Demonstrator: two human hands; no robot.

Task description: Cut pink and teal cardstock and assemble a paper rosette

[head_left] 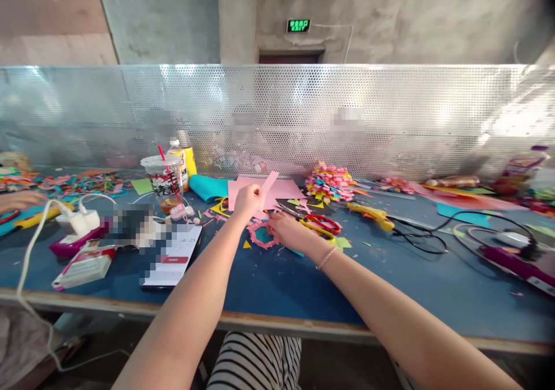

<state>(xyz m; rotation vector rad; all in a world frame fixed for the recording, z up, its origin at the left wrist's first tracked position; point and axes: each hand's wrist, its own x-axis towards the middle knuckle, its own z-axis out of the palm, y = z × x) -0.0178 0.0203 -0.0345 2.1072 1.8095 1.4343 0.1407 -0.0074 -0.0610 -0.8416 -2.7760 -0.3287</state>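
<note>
A long blue tabletop [277, 286] with a worn wooden front edge runs across the room, backed by a perforated metal screen [390, 118] that catches bright glare. Behind it rise bare grey concrete walls [411, 14] with a dark doorway [291, 58] under a lit green exit sign [298, 26]. At far left stands a reddish-brown wall panel [52, 20].
</note>
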